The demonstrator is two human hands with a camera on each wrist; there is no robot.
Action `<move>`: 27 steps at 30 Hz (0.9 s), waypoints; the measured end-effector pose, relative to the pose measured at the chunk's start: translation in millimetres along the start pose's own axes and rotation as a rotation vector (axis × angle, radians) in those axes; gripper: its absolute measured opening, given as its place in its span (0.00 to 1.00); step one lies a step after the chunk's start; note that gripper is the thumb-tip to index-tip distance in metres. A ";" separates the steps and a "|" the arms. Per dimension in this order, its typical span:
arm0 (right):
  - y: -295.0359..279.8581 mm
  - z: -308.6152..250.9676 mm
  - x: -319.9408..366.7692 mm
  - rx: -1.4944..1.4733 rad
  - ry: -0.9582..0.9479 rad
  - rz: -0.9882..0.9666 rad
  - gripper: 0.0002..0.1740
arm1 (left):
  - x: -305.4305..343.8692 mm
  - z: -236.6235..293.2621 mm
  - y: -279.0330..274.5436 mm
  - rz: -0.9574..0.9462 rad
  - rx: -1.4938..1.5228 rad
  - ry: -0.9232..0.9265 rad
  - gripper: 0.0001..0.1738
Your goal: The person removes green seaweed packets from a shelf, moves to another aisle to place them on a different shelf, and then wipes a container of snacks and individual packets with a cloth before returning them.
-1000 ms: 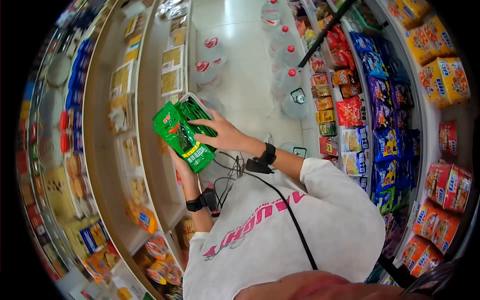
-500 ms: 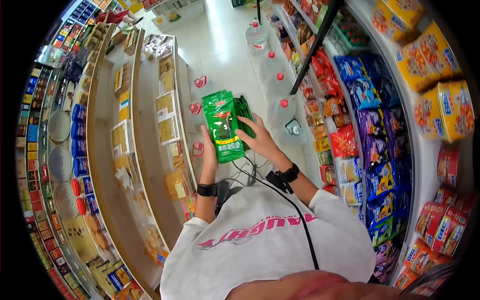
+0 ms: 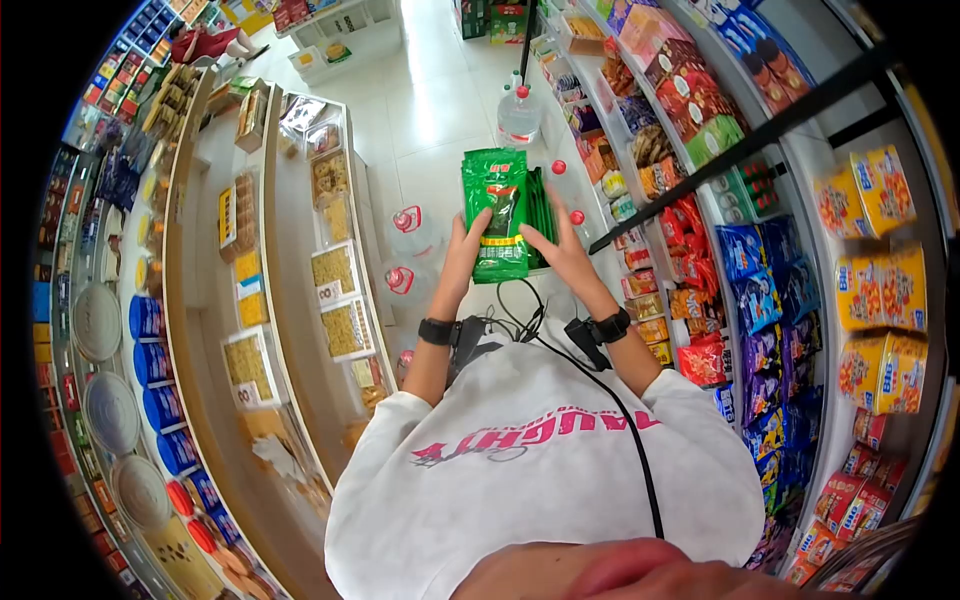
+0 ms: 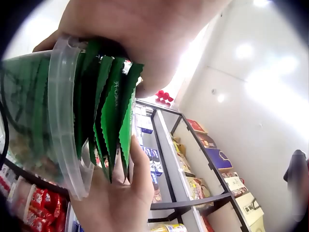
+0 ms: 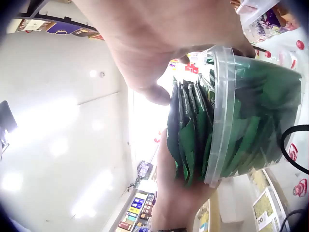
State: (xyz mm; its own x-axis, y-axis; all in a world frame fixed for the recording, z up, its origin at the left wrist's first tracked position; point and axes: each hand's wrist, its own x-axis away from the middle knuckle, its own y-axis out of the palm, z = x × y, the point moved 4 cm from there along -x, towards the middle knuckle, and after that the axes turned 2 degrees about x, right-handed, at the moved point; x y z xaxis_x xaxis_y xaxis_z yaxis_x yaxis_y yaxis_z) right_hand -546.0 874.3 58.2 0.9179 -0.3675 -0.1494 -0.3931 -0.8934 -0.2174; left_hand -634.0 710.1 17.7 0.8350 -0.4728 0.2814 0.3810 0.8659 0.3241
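Green printed packets point(image 3: 497, 215) stand upright in a clear plastic tub point(image 4: 63, 116), whose rim and transparent wall also show in the right wrist view point(image 5: 223, 116). In the head view the left hand point(image 3: 460, 255) grips the left side, its thumb lying on the front packet. On the other side the right hand point(image 3: 565, 255) holds the tub, thumb against the packet's right edge. Both wrist views show the packets' serrated tops sticking out above the rim, between the two hands. Parts of the fingers are hidden behind the tub.
Shelves with boxed food point(image 3: 340, 270) line the left, and snack bags point(image 3: 745, 270) and noodle packs point(image 3: 880, 290) fill the right. Large water bottles point(image 3: 518, 120) stand on the tiled floor point(image 3: 430, 110). A black bar point(image 3: 740, 145) crosses at the right. A black cable point(image 3: 640, 450) hangs over the shirt.
The tub and packets have moved right and up in the head view, turning more upright. The left thumb has come onto the front packet. More of the aisle ahead shows.
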 end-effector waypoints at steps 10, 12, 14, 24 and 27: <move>-7.0 48.8 -163.4 -0.259 0.350 0.174 0.38 | -214.2 56.7 13.9 -0.172 -0.243 -0.086 0.44; -11.6 65.9 -206.1 -0.273 0.381 0.164 0.44 | -266.3 57.9 20.0 -0.200 -0.265 -0.066 0.45; -26.6 68.4 -248.4 -0.275 0.438 0.153 0.56 | -316.9 65.0 34.5 -0.225 -0.264 -0.062 0.45; -106.8 169.0 -440.5 -0.603 0.684 0.330 0.53 | -575.5 78.5 141.9 -0.469 -0.402 -0.135 0.49; -117.9 205.4 -479.3 -0.667 0.741 0.430 0.46 | -657.3 46.8 157.2 -0.554 -0.505 -0.165 0.50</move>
State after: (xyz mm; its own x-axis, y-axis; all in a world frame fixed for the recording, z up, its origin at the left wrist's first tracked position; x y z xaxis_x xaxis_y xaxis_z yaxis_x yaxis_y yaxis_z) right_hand -950.7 1208.8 -42.7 0.6027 -0.5480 0.5800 -0.7864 -0.5312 0.3153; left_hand -1141.5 1149.3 -74.0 0.4145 -0.8433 0.3420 0.8947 0.4463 0.0161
